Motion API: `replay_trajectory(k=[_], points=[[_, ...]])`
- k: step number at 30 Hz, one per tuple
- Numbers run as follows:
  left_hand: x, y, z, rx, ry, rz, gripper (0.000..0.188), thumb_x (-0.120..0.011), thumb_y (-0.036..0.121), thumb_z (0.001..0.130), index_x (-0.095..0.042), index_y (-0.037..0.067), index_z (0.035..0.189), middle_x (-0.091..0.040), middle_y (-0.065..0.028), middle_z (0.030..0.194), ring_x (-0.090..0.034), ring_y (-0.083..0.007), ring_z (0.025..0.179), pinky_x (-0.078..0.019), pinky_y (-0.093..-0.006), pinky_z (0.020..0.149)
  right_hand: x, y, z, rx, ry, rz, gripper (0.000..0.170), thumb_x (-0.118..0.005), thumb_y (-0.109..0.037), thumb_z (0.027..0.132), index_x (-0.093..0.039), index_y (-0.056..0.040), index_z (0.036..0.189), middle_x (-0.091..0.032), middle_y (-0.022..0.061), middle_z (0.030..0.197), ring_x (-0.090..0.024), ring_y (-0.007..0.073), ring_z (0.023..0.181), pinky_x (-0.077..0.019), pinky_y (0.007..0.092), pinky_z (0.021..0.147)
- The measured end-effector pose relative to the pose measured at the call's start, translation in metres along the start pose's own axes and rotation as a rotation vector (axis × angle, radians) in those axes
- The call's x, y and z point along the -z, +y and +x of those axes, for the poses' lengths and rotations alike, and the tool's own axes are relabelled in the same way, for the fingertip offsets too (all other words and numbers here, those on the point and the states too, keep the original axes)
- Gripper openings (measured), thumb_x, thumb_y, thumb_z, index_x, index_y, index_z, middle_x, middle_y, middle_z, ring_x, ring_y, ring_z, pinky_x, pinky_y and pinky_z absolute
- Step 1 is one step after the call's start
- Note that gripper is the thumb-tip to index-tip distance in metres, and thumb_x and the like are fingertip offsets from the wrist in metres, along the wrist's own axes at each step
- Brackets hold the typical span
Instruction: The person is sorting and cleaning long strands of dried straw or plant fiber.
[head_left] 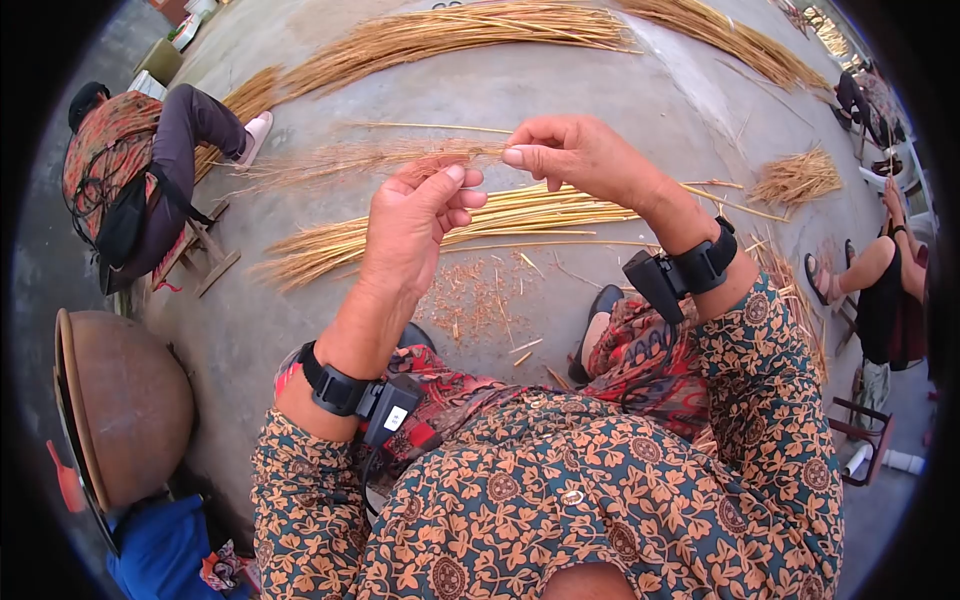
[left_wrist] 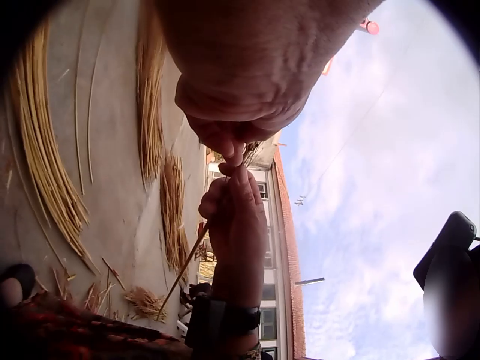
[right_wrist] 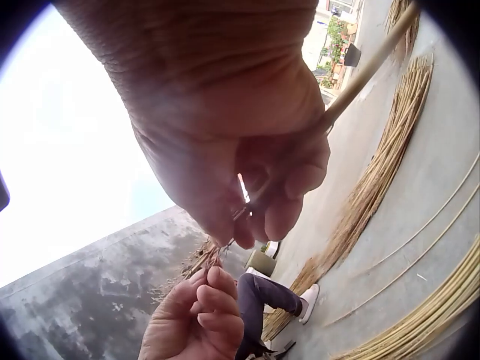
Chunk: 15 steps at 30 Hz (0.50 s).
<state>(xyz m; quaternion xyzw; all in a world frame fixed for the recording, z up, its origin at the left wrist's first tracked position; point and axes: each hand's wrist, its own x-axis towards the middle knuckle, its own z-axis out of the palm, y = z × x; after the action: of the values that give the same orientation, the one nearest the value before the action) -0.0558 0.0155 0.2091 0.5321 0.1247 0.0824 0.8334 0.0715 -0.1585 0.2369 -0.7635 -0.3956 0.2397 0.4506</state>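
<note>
Both hands are raised over the floor around one stalk with a feathery brown head [head_left: 340, 162]. My right hand [head_left: 580, 155] pinches it between thumb and fingers; in the right wrist view its pale stem [right_wrist: 371, 75] runs back past the palm. My left hand [head_left: 415, 215] pinches the thin strands close to the right fingertips, thumb against forefinger. Below the hands lies a bundle of yellow stalks [head_left: 520, 215], its heads to the left. The left wrist view shows the right hand [left_wrist: 238, 232] facing the left one, fingertips nearly meeting.
Long bundles [head_left: 460, 32] lie across the far floor, with a short pile [head_left: 797, 178] at right. Brown scraps [head_left: 470, 300] litter the floor near the shoes. A seated person [head_left: 140, 170] is at left, above a large brown bowl [head_left: 130, 405]. Others sit at the right edge.
</note>
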Motion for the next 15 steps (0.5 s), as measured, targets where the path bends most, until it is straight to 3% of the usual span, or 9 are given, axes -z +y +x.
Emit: replay_trajectory(k=[8,15], points=[[0.0099,-0.0013,0.0028,0.076,-0.03,-0.141,0.016,-0.057,0.017,0.089,-0.058,0.003,0.097,-0.065,-0.0073,0.085,-0.063,-0.0143,0.072,-0.0496,-0.0242,0.061,-0.0016,0.0019,0.0017,0.037,0.047,-0.014,0.026,-0.063,-0.03,0.089,-0.064,-0.0049,0.097,-0.053,-0.0038,0.069,-0.048,0.0052,0.061,-0.0402,0.0203,0.055],[0.0041,-0.0036,0.005,0.082,-0.004,0.003,0.011,-0.058,0.012,0.087,-0.06,0.003,0.094,-0.066,-0.0076,0.086,-0.063,-0.0136,0.073,-0.049,-0.0238,0.061,-0.0024,0.0013,0.004,-0.028,-0.051,-0.001,0.021,-0.064,-0.024,0.088,-0.063,-0.004,0.095,-0.052,-0.0036,0.068,-0.048,0.005,0.062,-0.0434,0.0201,0.054]])
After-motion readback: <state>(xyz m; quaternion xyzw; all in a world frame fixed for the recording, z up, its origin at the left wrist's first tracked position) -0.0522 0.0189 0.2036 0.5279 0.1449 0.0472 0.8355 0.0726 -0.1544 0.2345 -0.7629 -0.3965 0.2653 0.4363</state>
